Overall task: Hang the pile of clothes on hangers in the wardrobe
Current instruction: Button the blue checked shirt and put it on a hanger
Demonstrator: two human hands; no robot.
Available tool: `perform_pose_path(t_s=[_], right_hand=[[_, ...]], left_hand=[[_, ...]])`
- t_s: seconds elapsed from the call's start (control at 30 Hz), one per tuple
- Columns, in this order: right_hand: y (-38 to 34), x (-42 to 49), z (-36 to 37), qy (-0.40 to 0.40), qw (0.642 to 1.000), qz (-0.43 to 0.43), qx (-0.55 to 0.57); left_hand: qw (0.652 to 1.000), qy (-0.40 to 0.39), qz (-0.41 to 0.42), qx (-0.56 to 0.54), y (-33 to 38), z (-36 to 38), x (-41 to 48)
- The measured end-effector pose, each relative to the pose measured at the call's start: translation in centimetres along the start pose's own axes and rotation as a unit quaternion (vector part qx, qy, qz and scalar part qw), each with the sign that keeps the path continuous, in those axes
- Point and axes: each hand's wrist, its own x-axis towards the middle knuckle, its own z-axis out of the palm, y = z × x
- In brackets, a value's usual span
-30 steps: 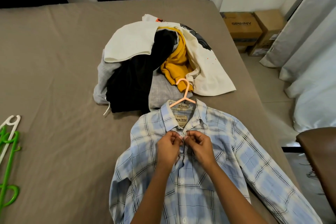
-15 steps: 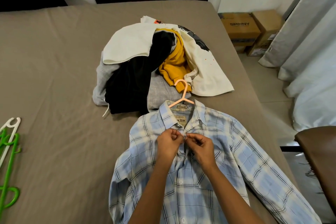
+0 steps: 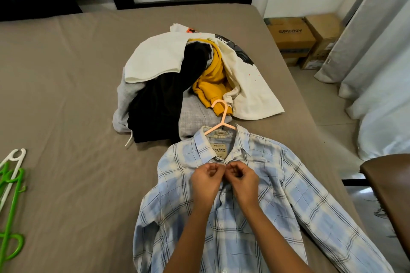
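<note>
A brown-sheeted bed (image 3: 66,95) is carrying a plaid shirt (image 3: 277,206) lying flat, a pink hanger (image 3: 222,120) poking from its collar. The left hand (image 3: 206,180) and right hand (image 3: 244,180) are meeting just below the collar, each pinching the shirt's front edge with curled fingers. The pile of clothes (image 3: 177,86) is sitting just beyond the hanger's hook. Green hangers (image 3: 11,206) are lying well apart at the bed's left edge.

The shirt (image 3: 250,217) was soft woven plaid cloth. Its hanger (image 3: 222,121) looked smooth plastic. The bedsheet (image 3: 73,99) was matt, lightly creased fabric.
</note>
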Motion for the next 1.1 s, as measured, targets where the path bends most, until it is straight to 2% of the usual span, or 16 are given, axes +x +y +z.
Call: perform_pose_path(t_s=[0.1,0.3,0.6,0.73,0.77,0.83,0.87,0.9,0.93,0.97,1.0,1.03,1.07,1.1], right_hand=[[-0.2,-0.3,0.6,0.022,1.000,0.000,-0.014],[-0.6,-0.9,1.5,0.079,0.997,0.014,-0.016],[-0.9,-0.6,1.3,0.106,0.992,0.071,-0.002],[-1.7,0.4,1.0,0.068,0.978,0.187,0.055],[-1.9,1.0,0.8,0.049,0.963,0.247,0.096],[-2.2,2.2,0.2,-0.017,0.901,0.386,0.199],[-2.1,2.8,-0.3,-0.043,0.877,0.426,0.218],[-2.1,3.3,-0.8,-0.067,0.873,0.434,0.211],[-2.2,3.7,-1.5,-0.079,0.893,0.412,0.162],[-2.3,4.1,-2.1,-0.068,0.932,0.347,0.080],[-2.2,4.5,-2.8,-0.009,0.970,0.242,-0.017],[-2.1,4.9,-3.6,0.070,0.984,0.108,-0.121],[-2.3,5.5,-4.3,0.122,0.971,-0.014,-0.206],[-2.2,6.6,-4.8,0.134,0.947,-0.101,-0.275]], left_hand=[[0.999,0.020,-0.019,-0.026,-0.1,0.5,0.0],[0.999,0.043,0.011,0.026,0.4,1.1,0.0],[0.999,-0.030,0.009,0.018,-0.2,0.6,0.9],[0.998,-0.055,0.021,0.023,-0.6,0.2,1.5],[0.997,-0.064,0.026,0.026,-0.9,0.1,1.6],[0.995,-0.091,0.026,0.026,-1.1,-0.1,1.8],[0.994,-0.099,0.018,0.036,-1.1,-0.2,2.0],[0.993,-0.094,0.014,0.065,-1.1,-0.4,2.2],[0.991,-0.073,0.017,0.114,-1.0,-0.7,2.3],[0.985,-0.039,0.026,0.168,-1.0,-1.2,2.4],[0.978,-0.003,0.035,0.207,-0.9,-2.0,2.2],[0.972,0.035,0.049,0.227,-0.6,-2.8,1.8],[0.967,0.079,0.066,0.234,-0.2,-3.7,1.3],[0.962,0.130,0.091,0.223,0.2,-4.6,1.1]])
